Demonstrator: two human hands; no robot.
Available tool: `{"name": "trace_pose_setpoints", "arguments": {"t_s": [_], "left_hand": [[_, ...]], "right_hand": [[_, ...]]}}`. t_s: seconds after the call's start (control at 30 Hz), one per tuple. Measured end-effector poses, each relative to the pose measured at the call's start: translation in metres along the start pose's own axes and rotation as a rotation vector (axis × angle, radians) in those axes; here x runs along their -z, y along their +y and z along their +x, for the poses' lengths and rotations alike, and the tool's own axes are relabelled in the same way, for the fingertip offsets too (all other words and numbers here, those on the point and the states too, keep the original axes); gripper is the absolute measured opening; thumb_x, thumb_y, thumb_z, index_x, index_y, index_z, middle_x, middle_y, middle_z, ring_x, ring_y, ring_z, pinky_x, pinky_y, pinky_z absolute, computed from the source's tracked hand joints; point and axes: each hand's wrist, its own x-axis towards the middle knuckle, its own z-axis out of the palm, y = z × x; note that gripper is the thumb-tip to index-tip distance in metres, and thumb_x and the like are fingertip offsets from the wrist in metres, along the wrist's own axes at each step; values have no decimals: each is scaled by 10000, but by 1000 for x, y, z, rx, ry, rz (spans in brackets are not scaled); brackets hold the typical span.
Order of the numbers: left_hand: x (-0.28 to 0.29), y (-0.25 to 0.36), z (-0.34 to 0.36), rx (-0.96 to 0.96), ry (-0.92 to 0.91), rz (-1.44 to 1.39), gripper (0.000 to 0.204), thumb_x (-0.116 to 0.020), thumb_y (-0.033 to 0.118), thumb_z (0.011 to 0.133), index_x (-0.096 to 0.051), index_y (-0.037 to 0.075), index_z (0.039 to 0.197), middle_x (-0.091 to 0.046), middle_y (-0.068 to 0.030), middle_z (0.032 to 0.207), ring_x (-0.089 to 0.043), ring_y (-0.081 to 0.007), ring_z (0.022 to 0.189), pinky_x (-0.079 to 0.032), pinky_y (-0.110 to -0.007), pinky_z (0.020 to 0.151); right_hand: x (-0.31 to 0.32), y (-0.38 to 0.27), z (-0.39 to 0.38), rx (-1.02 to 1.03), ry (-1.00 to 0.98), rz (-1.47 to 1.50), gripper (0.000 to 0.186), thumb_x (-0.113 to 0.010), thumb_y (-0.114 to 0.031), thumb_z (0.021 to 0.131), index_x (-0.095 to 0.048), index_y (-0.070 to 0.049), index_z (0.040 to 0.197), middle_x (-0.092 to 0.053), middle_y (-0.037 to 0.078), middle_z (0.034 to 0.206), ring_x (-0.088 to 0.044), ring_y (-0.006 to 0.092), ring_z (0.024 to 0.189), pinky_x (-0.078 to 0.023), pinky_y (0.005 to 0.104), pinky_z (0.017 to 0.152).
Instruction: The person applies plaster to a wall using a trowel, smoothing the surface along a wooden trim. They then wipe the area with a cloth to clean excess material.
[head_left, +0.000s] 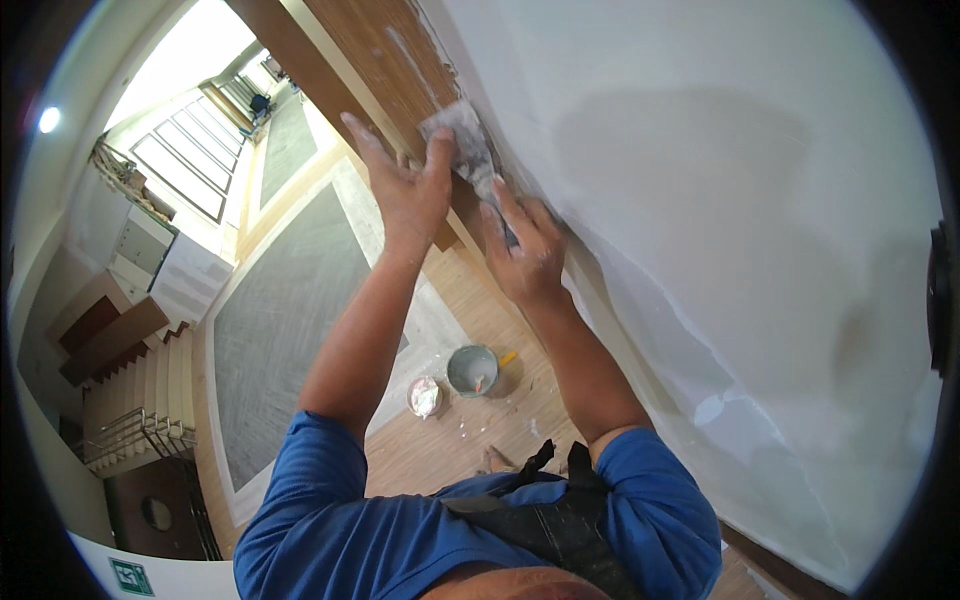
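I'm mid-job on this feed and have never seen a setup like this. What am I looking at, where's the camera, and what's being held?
There's no machine: these are a person's bare hands. The single picture comes from a fisheye camera on their head, looking down, so straight edges bend. The right hand grips a scraper with whitish smears; the left hand is open, its thumb at the blade, near a brown panel and white wall. Below, a bucket and smaller tub sit on the wood-look floor.
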Motion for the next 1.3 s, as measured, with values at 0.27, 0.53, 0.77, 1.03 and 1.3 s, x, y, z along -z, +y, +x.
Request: {"name": "trace_pose_setpoints", "arguments": {"t_s": [0.27,0.53,0.77,1.03,1.3], "left_hand": [[-6,-16,-39,92,-60,-71,1074,-730,119,912,83,-96,1580,-57,-284,1667,-178,-349,1535,-240,-431,1232],[1,-7,-30,77,-71,2,1046,-713,110,921,72,-106,1578,-71,-301,1656,-225,-345,1517,-271,-389,1220],[-6,-6,-31,38,-35,-123,1048,-713,115,922,75,-112,1574,-83,-285,1658,-228,-328,1515,-272,-385,1222],[2,-16,-21,4,-66,-24,1076,-736,167,910,63,-125,1569,-82,-303,1657,-161,-355,1543,-192,-400,1249],[0,-11,-9,-5,-28,-12,1081,-734,180,912,67,-124,1570,-83,-315,1652,-173,-351,1538,-209,-380,1243]], "right_hand": [[13,18,-47,-42,-33,-50,401,-771,-6,849,-705,-14,1245,-624,146,785,-606,285,625,-490,386,554],[9,12,-38,-34,-27,-29,394,-764,-2,857,-700,-12,1245,-630,149,789,-608,281,625,-496,385,571],[11,12,-33,-59,-57,-21,393,-763,-15,861,-701,-16,1249,-644,154,806,-635,291,660,-503,382,583],[8,8,-29,-47,-34,-30,377,-761,-57,866,-706,-31,1238,-622,133,787,-625,287,639,-493,398,560],[5,4,-16,-41,2,13,376,-754,-11,868,-708,-20,1242,-656,159,807,-633,289,649,-510,380,593]]}}
